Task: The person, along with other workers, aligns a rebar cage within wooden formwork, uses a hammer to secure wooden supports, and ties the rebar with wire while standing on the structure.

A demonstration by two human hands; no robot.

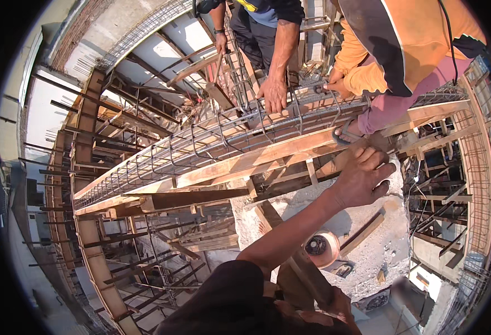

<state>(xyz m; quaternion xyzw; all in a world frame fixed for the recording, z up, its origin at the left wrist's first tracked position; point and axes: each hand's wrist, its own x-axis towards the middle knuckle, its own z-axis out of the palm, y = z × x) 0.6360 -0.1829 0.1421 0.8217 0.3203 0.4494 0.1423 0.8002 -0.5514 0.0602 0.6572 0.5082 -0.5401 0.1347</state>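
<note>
My left arm reaches up and right, and my left hand (365,173) is just below a long wooden formwork board (279,151). Its fingers are curled inward; what they hold, if anything, is hidden. Low in the view, my right hand (341,306) is beside the lower end of a wooden beam (307,273); its fingers are mostly hidden. Along the board lies a long cage of steel reinforcing bars (200,137) with square ties. A co-worker's bare hand (273,94) rests over the cage. Another co-worker in an orange and black top (424,44) leans across it, a sandalled foot (348,132) on the board.
Beneath the beam is a rough concrete surface (393,234) with a round pinkish bucket (322,249) and a loose plank (362,231). Steel bars stick out through a formwork beam (97,257) at left. Another formwork side with rebar mesh (480,184) curves along the right.
</note>
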